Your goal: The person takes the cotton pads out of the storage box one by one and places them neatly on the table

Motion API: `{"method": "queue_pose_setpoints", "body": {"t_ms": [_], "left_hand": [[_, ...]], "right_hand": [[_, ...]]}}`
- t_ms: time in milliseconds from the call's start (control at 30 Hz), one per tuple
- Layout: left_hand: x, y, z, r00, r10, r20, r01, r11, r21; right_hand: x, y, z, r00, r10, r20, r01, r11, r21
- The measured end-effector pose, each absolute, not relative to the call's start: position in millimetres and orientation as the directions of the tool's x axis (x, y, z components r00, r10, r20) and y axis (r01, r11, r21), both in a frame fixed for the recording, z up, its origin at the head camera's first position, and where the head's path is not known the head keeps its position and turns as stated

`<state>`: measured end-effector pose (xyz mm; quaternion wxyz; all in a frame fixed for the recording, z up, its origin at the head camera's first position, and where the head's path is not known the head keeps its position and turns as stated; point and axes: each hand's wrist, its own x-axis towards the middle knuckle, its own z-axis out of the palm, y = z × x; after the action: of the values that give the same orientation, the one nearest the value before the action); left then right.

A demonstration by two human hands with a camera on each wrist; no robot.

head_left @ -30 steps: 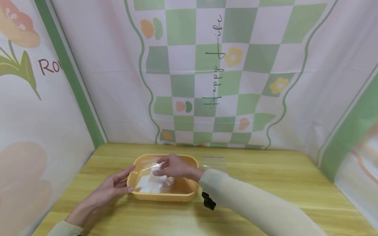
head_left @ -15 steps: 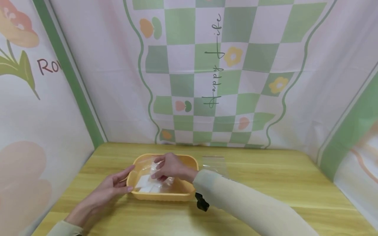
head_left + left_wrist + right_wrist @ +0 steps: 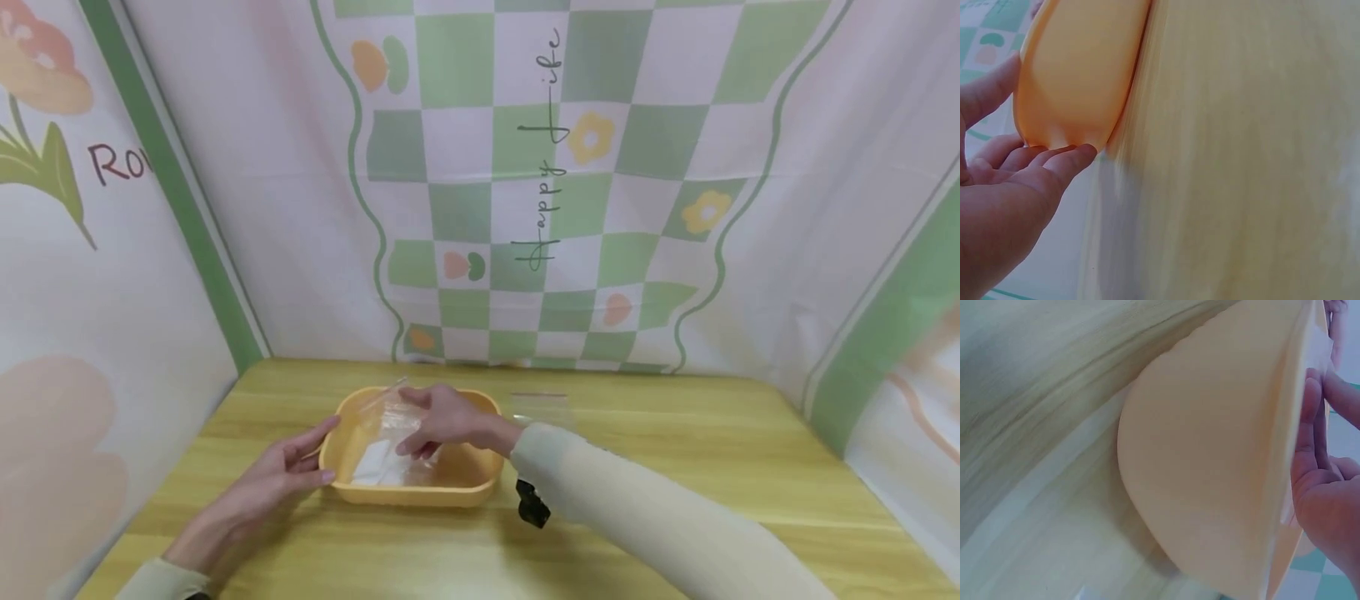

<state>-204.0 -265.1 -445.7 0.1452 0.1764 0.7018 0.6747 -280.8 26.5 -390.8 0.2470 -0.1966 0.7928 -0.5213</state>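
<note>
A yellow plastic basin (image 3: 420,497) stands on the wooden table in the head view. My left hand (image 3: 273,479) grips its left end, thumb near the front corner and fingers toward the back corner. In the left wrist view its fingertips (image 3: 1079,156) lie against the end wall. Over the basin my right hand (image 3: 446,421) pinches a clear plastic bag (image 3: 392,417), whose far edge stands up above the back rim. Flat white contents (image 3: 375,467) show at the bag's lower part. The right wrist view has the thumb and forefinger together at the bag, partly behind the basin's rim.
Behind the basin's right end a second clear bag (image 3: 542,406) with a reddish strip lies on the table (image 3: 675,442). A printed cloth (image 3: 517,267) hangs along the table's back edge. Another cloth wall (image 3: 172,292) closes the left side.
My right hand shifted slightly left, took hold of the bag, then came back to the right and raised the bag's far edge. The left hand stays on the basin.
</note>
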Motion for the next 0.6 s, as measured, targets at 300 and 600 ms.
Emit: {"method": "queue_pose_setpoints", "body": {"t_ms": [300, 600], "left_hand": [[-204.0, -266.3, -443.9, -0.89, 0.453, 0.047, 0.076, 0.046, 0.996], [-203.8, -266.5, -441.6, -0.892, 0.45, 0.033, 0.067, 0.062, 0.996]], "right_hand": [[-285.9, 44.1, -381.1, -0.773, -0.608, -0.183, -0.08, 0.379, -0.922], [-287.6, 71.7, -363.3, -0.748, -0.643, -0.166, -0.12, 0.376, -0.919]]}}
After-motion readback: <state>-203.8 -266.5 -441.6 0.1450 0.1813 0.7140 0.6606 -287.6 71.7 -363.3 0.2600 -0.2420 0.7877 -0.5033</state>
